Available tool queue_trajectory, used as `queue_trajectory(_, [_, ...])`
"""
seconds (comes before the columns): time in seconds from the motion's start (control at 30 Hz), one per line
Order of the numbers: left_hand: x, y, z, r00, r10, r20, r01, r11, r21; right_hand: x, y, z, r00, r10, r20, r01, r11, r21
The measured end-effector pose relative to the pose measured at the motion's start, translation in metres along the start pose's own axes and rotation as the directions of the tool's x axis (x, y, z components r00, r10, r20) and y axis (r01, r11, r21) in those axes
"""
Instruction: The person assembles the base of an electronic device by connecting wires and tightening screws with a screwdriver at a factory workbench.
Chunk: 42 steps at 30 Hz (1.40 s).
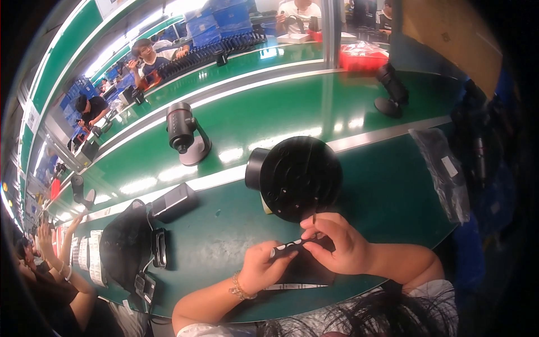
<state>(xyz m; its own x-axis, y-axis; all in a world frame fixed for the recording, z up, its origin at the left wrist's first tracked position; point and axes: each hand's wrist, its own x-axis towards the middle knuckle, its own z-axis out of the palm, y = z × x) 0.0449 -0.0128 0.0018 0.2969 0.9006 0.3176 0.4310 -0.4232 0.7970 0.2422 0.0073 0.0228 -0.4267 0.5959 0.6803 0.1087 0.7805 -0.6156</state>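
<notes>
My left hand (265, 266) pinches one end of a short black strip with pale round dots (289, 246). At the strip's other end is my right hand (340, 245), its thumb against the strip and its fingers curled above. A small dark sliver shows at the right fingertips; I cannot make out what it is. Just beyond my hands, a large black round base (303, 177) faces up with its flat underside. A black cylindrical body (256, 168) sticks out from behind its left side.
A black microphone on a stand (182, 132) and another microphone (392, 90) stand on the green belt. To the left lie a dark box (173, 202) and a black bag (126, 247). A clear plastic bag (441, 174) lies right. Co-workers sit left and across.
</notes>
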Motion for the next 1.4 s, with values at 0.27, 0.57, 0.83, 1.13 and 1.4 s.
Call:
queue_trajectory(0.27, [0.005, 0.012, 0.000, 0.999, -0.038, 0.004, 0.038, 0.998, -0.054, -0.001, -0.007, -0.005, 0.979, -0.202, -0.027, 0.199, 0.976, -0.091])
queue_trajectory(0.57, [0.002, 0.009, -0.005, 0.995, -0.052, 0.080, 0.063, 0.989, -0.137, -0.007, -0.005, -0.003, 0.982, -0.187, -0.004, 0.187, 0.982, -0.005])
queue_trajectory(0.83, [0.010, 0.007, -0.008, 0.951, -0.266, 0.159, 0.308, 0.864, -0.397, -0.014, 0.000, -0.026, 0.990, 0.105, 0.099, -0.126, 0.962, 0.243])
queue_trajectory(1.13, [0.019, 0.017, 0.004, 0.993, 0.010, 0.115, -0.008, 1.000, -0.019, 0.026, -0.011, -0.029, 0.996, -0.017, 0.086, 0.025, 0.996, -0.083])
queue_trajectory(1.4, [0.021, 0.012, -0.001, 0.992, 0.026, 0.126, -0.017, 0.997, -0.078, 0.027, -0.004, -0.025, 0.965, -0.221, 0.142, 0.243, 0.957, -0.158])
